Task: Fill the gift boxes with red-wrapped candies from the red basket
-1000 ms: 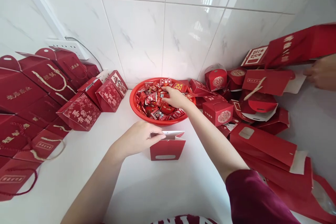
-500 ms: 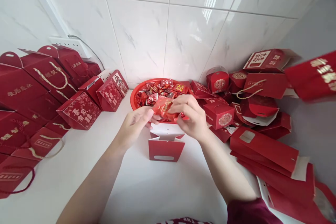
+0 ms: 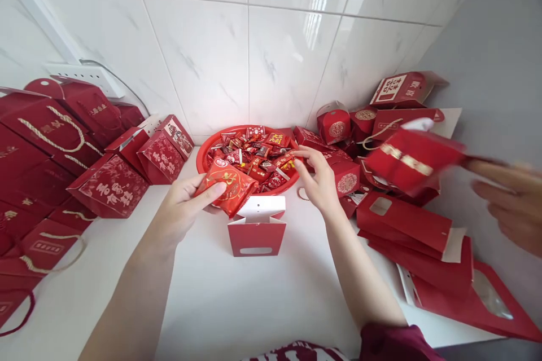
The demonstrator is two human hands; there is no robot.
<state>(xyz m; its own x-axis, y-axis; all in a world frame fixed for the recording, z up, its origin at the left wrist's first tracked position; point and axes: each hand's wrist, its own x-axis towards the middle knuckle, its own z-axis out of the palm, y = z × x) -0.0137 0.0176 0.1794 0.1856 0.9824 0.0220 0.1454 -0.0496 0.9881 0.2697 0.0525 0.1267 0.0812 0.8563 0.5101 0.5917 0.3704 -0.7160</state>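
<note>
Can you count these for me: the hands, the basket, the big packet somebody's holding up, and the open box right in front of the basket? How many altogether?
Hands: 3 (left hand, right hand, another person's hand)
Basket: 1
Big held packet: 1
Open red box: 1
Total: 6

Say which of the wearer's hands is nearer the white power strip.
Left hand: it holds a red packet, right of the power strip; the right hand, by the basket, is farther right.
</note>
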